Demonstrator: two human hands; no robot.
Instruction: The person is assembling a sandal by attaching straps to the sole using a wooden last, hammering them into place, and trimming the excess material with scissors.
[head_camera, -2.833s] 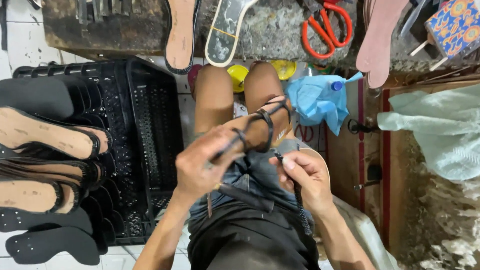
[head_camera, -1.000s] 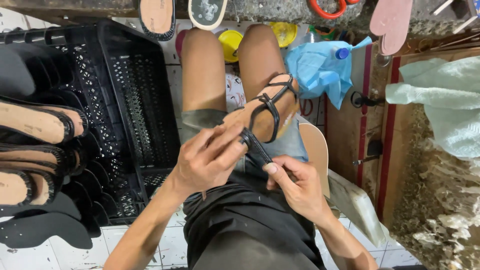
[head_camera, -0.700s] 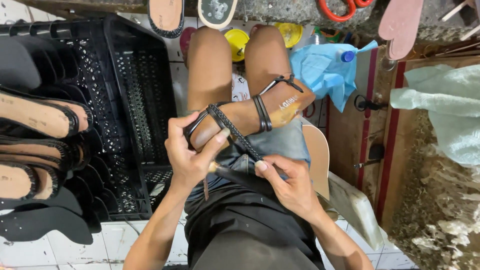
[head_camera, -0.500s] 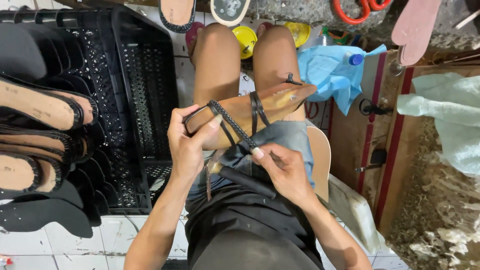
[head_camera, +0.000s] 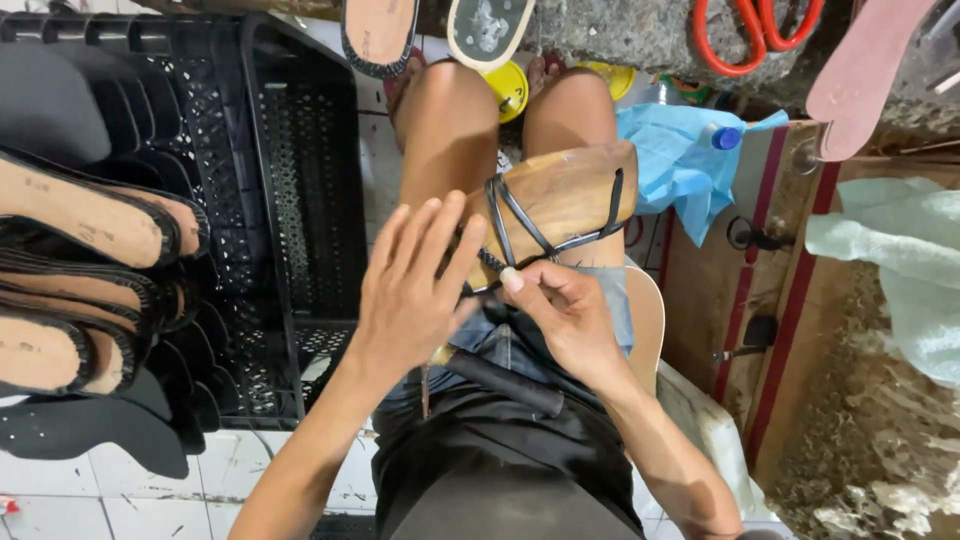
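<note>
A wooden shoe last (head_camera: 560, 195) with thin black straps (head_camera: 515, 225) crossed over it lies sideways across my bare thighs. My left hand (head_camera: 410, 295) rests over the last's left end with its fingers spread flat. Just right of it, my right hand (head_camera: 565, 320) pinches the end of a black strap against the last's lower edge with thumb and forefinger. A tool with a black handle (head_camera: 500, 382) lies across my lap under both hands, its tip hidden by my left wrist.
A black plastic crate (head_camera: 300, 210) at the left has several tan and black soles (head_camera: 90, 225) stacked beside it. Two soles (head_camera: 380, 35), orange scissors (head_camera: 755, 35) and a pink sole (head_camera: 865, 70) sit at the top. A blue bag (head_camera: 675, 160) and pale cloth (head_camera: 895, 245) lie right.
The last has swung from pointing up along my leg to lying flat across my thighs. My left hand has gone from gripping the straps to spreading its fingers over it.
</note>
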